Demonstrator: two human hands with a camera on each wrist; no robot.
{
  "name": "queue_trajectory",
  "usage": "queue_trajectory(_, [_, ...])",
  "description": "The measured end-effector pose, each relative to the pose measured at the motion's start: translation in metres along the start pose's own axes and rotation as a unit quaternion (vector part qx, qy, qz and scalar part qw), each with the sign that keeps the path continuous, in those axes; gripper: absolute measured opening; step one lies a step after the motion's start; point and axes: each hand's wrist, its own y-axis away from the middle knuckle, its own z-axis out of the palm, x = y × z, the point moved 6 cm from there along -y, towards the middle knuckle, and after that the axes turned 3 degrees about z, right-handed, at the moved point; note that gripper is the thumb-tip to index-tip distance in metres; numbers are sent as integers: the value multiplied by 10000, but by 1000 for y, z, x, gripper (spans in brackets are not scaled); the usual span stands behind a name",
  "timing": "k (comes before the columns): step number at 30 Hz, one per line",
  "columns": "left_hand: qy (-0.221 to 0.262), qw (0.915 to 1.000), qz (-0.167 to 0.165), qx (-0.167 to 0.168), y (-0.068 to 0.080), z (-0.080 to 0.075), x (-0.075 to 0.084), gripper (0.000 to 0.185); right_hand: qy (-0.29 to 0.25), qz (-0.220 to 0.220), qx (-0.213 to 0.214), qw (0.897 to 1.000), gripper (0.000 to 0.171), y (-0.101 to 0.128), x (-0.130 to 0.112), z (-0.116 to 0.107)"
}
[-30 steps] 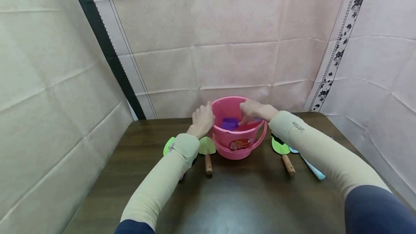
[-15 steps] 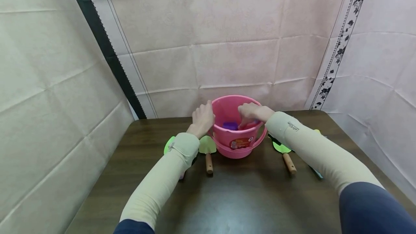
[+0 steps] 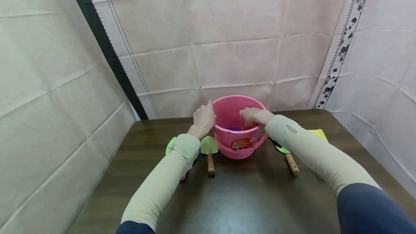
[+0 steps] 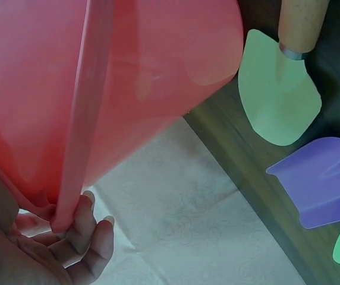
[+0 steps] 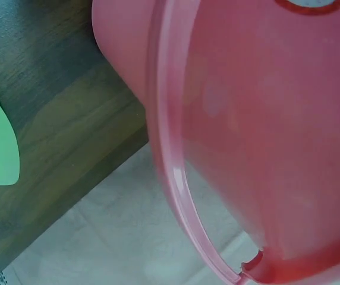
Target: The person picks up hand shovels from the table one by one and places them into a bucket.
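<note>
A round pink plastic bucket stands at the far middle of the dark wooden tabletop. The left hand grips its left rim, fingers curled round the edge. The right hand reaches over the right rim into the bucket, fingers bent; whether it holds anything cannot be told. A pale green trowel with a wooden handle lies just left of the bucket
</note>
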Motion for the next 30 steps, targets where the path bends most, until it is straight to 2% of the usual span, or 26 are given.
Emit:
queue_trajectory(5, [-9, 10000, 38, 16, 0, 2, 2, 22, -143, 80, 9, 9999, 28, 3, 2, 2])
queue_trajectory(11, [13, 10000, -1, -23, 0, 3, 3, 22, 35, 19, 129, 9999, 22, 5, -1, 0])
queue_trajectory(13, [24, 10000, -49, -29, 0, 2, 2, 22, 110, -149, 454, 9988, 23, 7, -4, -7])
queue_trajectory(15, [45, 9999, -95, -19, 1, 0, -1, 23, 116, -424, 1111, 9928, 23, 12, -7, -19])
queue_trajectory(17, [86, 9999, -97, -33, 2, 2, 0, 24, 95, -655, 1980, 9780, 22, 22, -4, -32])
queue_trajectory(19, [120, 9999, -83, -22, 3, 3, 0, 25, 70, -786, 2925, 9530, 22, 37, 2, -45])
queue_trajectory(22, [147, 9999, -68, -16, 3, 3, -1, 26, -99, -597, 3946, 9169, 23, 61, 20, -57])
queue_trajectory(25, [183, 9998, -42, -15, 3, 2, -2, 27, -233, -291, 4697, 8821, 21, 84, 45, -58])
queue_trajectory(27, [201, 9998, -21, -28, 3, 1, -1, 27, -359, -8, 4929, 8694, 20, 96, 64, -50])
queue_trajectory(28, [207, 9998, -2, -29, 3, 1, 0, 27, -419, 126, 4965, 8669, 18, 101, 75, -44])
queue_trajectory(30, [212, 9998, 37, -28, 2, 1, 2, 27, -506, 453, 4829, 8730, 17, 108, 94, -29])
